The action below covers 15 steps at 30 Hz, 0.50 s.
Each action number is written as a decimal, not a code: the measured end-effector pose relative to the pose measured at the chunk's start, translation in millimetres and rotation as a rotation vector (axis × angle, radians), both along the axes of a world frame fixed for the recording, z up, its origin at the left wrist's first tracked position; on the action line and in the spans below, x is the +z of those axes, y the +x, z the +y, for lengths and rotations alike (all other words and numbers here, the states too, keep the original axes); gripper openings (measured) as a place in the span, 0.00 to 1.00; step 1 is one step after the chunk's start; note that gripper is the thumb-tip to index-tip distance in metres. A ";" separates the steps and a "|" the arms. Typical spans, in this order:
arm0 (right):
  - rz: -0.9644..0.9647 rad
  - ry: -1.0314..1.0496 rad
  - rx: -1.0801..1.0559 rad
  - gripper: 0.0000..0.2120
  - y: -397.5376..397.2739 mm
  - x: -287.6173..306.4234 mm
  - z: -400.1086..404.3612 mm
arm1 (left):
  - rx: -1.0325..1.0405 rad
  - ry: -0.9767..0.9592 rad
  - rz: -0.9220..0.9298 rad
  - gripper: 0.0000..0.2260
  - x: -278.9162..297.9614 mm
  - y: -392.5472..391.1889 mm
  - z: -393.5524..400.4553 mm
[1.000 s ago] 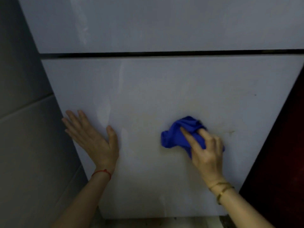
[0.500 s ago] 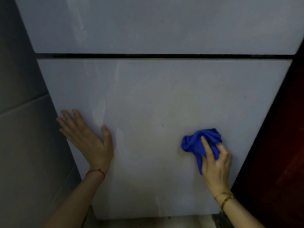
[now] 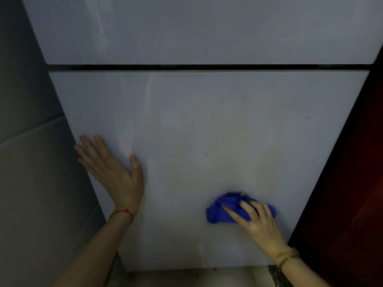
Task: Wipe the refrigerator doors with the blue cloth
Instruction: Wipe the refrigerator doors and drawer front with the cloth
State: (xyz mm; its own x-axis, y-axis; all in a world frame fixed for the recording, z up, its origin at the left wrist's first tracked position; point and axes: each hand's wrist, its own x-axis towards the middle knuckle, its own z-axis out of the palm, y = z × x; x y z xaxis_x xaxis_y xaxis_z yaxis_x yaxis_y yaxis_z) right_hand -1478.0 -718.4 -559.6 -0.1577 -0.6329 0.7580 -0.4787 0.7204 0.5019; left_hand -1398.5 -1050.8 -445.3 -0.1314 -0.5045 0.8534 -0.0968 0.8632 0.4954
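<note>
The pale grey lower refrigerator door [image 3: 207, 125] fills the middle of the view, with the upper door [image 3: 207, 27] above a dark horizontal gap. My right hand [image 3: 259, 222] presses a bunched blue cloth [image 3: 221, 210] against the lower right part of the lower door. My left hand [image 3: 112, 168] lies flat on the door near its left edge, fingers spread, holding nothing. A faint yellowish stain shows on the door above the cloth.
A grey tiled wall [image 3: 31, 162] stands close on the left of the refrigerator. A dark reddish surface [image 3: 356, 183] borders it on the right. A strip of floor [image 3: 186, 278] shows below the door's bottom edge.
My right hand has carried the cloth from the door's middle to the right, then down and back left, lower on the door. My left hand has stayed flat in place.
</note>
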 end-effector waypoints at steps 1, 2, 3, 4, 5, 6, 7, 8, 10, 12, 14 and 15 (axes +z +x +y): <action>-0.018 0.010 -0.015 0.41 0.8 -3.5 6.9 | -0.002 -0.001 -0.002 0.34 -0.1 0.0 -0.6; -0.024 0.003 -0.019 0.41 -1.0 4.2 10.6 | 0.000 -0.004 -0.003 0.34 -0.2 -0.3 -0.9; -0.006 -0.038 -0.013 0.40 -5.2 21.1 9.7 | 0.004 -0.007 0.000 0.34 -0.2 -0.9 -1.4; 0.033 -0.123 0.003 0.40 -9.9 46.6 4.1 | 0.008 -0.008 0.004 0.34 0.2 -1.5 -1.5; 0.069 -0.255 0.027 0.38 -13.6 78.7 -4.0 | 0.012 -0.008 0.009 0.34 0.4 -2.0 -1.5; 0.079 -0.404 0.057 0.34 -17.4 111.6 -11.7 | 0.018 -0.008 0.015 0.34 0.6 -2.3 -1.0; 0.073 -0.531 0.097 0.28 -20.9 139.1 -19.1 | 0.026 -0.008 0.018 0.34 0.5 -2.3 -0.6; 0.075 -0.631 0.124 0.24 -23.3 157.7 -27.2 | 0.030 -0.008 0.019 0.34 0.5 -2.4 -0.3; 0.133 -0.615 0.111 0.25 -21.1 158.7 -43.7 | 0.026 -0.011 0.017 0.33 0.6 -2.0 0.4; 0.173 -0.320 0.119 0.29 -15.7 106.2 -53.5 | 0.023 -0.010 0.020 0.33 0.9 -1.5 0.6; 0.110 -0.009 0.151 0.25 -6.4 39.7 -47.6 | 0.018 -0.008 0.015 0.33 0.0 -0.4 0.5; 0.070 0.064 0.148 0.23 -3.9 19.0 -40.4 | 0.012 -0.011 0.012 0.34 -0.4 -0.4 0.2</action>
State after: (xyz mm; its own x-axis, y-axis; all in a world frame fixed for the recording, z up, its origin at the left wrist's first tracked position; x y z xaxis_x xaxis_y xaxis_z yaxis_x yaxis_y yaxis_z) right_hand -1482.0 -758.7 -540.5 -0.0075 -0.6923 0.7215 -0.5394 0.6104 0.5801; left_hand -1398.9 -1050.6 -445.6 -0.1153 -0.4963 0.8605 -0.1009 0.8676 0.4869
